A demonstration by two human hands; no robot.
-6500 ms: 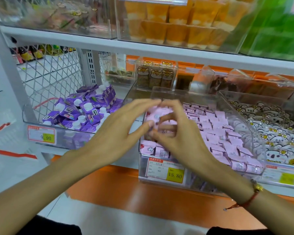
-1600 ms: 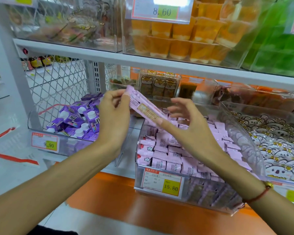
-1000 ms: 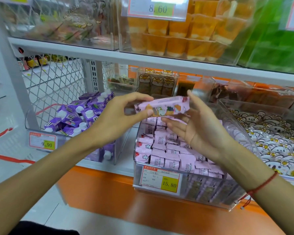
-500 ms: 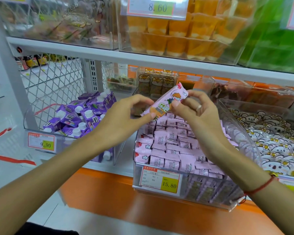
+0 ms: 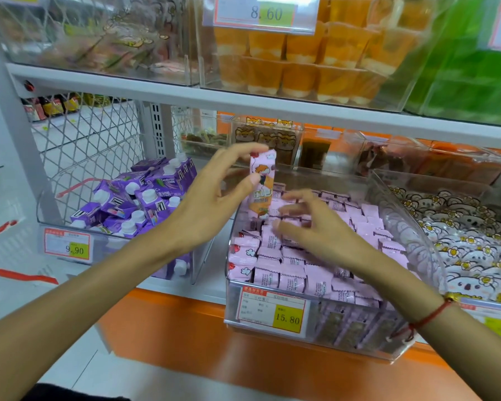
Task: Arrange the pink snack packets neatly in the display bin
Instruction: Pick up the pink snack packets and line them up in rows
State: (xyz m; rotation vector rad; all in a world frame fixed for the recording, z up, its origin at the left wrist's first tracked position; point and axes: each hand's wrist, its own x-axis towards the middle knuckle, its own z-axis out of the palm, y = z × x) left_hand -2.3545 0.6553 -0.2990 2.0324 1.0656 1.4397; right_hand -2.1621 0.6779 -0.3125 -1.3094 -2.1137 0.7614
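Nearest the camera, two bare forearms reach in from the bottom corners over an orange shelf ledge (image 5: 168,337) in a shop aisle, a red cord bracelet (image 5: 428,318) round the right wrist. At the ledge's front edge stands the clear display bin (image 5: 411,227), its front face carrying a price tag (image 5: 271,309) that reads 15.80. Inside it the pink snack packets (image 5: 295,273) lie in close rows, most of them flat with their printed backs up; a few at the left edge show a red and white pattern. The right hand (image 5: 315,227) hovers low over the middle of these rows, its fingers spread and loosely bent, holding nothing; motion blur hides whether the fingertips touch the packets. Just above and to the left, the left hand (image 5: 211,198) has its grip clamped on a single packet (image 5: 261,183), pinched between thumb and forefinger near its upper half. That packet stands upright, long axis vertical, printed cartoon face towards the camera, its lower end hanging just over the bin's rear left corner. Left of the bin, a second clear bin holds purple drink cartons (image 5: 139,201) with a 9.90 tag. Right of it lie white cartoon-faced packets (image 5: 460,244). Farther back, small clear boxes line the shelf's rear, and the shelf above carries orange jelly cups (image 5: 301,62) under an 8.60 tag
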